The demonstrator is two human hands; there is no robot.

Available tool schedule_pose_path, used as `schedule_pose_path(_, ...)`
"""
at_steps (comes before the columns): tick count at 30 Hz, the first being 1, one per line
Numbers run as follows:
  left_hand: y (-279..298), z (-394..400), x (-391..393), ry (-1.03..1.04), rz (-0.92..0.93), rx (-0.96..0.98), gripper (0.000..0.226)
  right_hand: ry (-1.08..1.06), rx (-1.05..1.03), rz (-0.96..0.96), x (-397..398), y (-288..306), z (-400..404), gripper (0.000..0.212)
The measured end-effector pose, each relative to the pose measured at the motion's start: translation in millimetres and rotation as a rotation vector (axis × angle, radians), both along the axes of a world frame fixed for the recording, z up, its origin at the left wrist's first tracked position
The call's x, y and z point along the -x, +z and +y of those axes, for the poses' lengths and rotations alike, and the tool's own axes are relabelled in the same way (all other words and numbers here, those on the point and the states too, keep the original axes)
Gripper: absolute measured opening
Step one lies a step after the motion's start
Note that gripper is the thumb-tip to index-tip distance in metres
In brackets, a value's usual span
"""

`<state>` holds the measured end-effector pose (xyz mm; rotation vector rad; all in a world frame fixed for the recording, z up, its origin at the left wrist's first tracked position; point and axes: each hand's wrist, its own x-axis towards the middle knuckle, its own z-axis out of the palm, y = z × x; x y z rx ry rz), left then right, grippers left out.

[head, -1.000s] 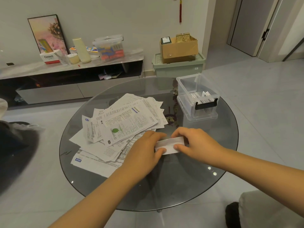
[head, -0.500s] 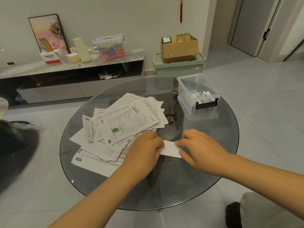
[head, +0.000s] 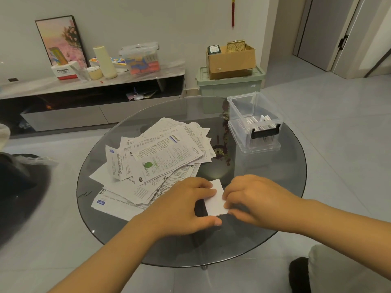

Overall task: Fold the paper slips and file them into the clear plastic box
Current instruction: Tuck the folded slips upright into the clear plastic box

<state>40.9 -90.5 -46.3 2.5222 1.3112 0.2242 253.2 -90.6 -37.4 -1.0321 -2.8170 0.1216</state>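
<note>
Glass of a round table (head: 264, 208) fills the middle of the view, dark and see-through, standing on pale floor tiles; behind it a low cabinet (head: 63, 115) runs along the wall, carrying a framed picture (head: 61, 40), a cream bottle (head: 105, 61) and a lidded storage tub (head: 140, 58); to the right of the cabinet a green bin (head: 230, 83) sits on the floor with a cardboard box (head: 231, 60) on top of it. On the left half of the table a loose pile of printed paper slips (head: 160, 157) lies spread out and overlapping; at the far right of the table stands the clear plastic box (head: 254, 121), its top open, a black latch on its near side, and several folded white slips standing inside it. Near the front edge of the table, just beside the pile, a small folded slip (head: 215, 197) lies between the two hands, well apart from the box; the left hand (head: 182, 208) grips its left edge, fingers curled over the top and thumb reaching under the near corner; the right hand (head: 256, 201) pinches its right edge with curled fingertips, though exactly how the fingers sit is hidden by the back of the hand.
</note>
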Motion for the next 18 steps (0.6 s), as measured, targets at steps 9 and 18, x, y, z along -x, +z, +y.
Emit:
schedule_pose_path(9,-1,0,2,-0.016,0.012,-0.026,0.069,-0.133,0.112,0.128,5,-3,3,0.01)
schedule_pose_path(18,-7,10,-6,0.111,-0.198,-0.052,0.023,-0.322,0.442,0.523,7,-4,13,0.008)
